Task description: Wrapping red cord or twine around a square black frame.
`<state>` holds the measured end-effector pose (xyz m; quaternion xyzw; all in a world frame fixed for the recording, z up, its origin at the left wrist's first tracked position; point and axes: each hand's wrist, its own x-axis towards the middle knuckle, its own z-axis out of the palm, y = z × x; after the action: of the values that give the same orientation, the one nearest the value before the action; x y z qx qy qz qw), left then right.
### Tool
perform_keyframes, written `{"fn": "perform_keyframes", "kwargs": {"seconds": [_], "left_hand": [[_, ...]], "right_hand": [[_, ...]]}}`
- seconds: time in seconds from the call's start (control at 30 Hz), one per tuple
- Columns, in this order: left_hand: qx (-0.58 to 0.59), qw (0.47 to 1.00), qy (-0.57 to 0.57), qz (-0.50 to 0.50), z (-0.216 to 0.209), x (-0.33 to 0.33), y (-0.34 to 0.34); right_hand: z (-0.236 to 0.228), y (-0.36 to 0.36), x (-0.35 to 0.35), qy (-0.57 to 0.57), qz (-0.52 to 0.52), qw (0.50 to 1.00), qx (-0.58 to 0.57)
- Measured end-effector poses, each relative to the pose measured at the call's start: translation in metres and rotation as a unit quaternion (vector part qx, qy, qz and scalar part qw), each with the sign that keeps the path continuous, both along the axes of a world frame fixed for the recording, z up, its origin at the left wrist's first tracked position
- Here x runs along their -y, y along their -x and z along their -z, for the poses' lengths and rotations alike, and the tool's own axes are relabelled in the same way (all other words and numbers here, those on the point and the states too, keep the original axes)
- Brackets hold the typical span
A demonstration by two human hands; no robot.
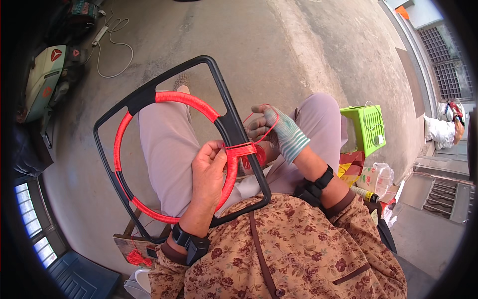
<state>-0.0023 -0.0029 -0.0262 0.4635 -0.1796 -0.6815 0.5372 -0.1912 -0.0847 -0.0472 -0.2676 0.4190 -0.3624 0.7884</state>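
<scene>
A black square frame [225, 90] with an inner ring lies tilted across my lap. Red cord [195, 101] is wound tightly around much of the ring, with black bare stretches between. My left hand [209, 167], ungloved, pinches the ring where several strands of cord cross to the frame's right bar. Just right of that bar, my right hand [280, 130] wears a striped grey-and-green glove. Its fingers are curled, and a loop of the red cord runs from them to the wrapped joint. Behind the bar hangs a small red bundle, partly hidden.
On the right stands a green plastic basket [369, 130], with a clear plastic bag [382, 178] nearer me. At lower left, a wooden board [122, 245] carries a bundle of red cord [138, 257]. A scooter [48, 79] and a white power strip [100, 36] are at far left.
</scene>
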Motion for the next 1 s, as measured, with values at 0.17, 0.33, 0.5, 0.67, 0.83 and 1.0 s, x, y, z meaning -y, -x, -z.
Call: {"fn": "perform_keyframes", "kwargs": {"seconds": [0.17,0.33,0.5,0.67,0.83,1.0], "left_hand": [[0.001,1.0,0.007,-0.008,-0.002,0.0,0.001],[0.009,1.0,0.011,-0.009,-0.001,0.0,0.001],[0.026,0.999,0.023,-0.008,0.001,-0.001,0.0],[0.094,0.994,0.048,-0.032,-0.004,0.0,0.002],[0.141,0.986,0.064,-0.068,-0.006,0.001,0.004],[0.149,0.984,0.07,-0.062,-0.004,0.0,0.004]], "right_hand": [[-0.007,0.005,0.003,-0.034,0.071,0.996,-0.047],[-0.008,0.014,0.003,0.012,0.116,0.993,0.012],[-0.026,0.01,-0.002,0.015,0.075,0.987,0.142],[-0.017,0.008,-0.003,0.04,0.062,0.984,0.16],[-0.02,-0.003,-0.003,0.019,0.045,0.998,0.037],[0.004,0.001,-0.01,0.172,-0.026,0.985,0.021]]}}
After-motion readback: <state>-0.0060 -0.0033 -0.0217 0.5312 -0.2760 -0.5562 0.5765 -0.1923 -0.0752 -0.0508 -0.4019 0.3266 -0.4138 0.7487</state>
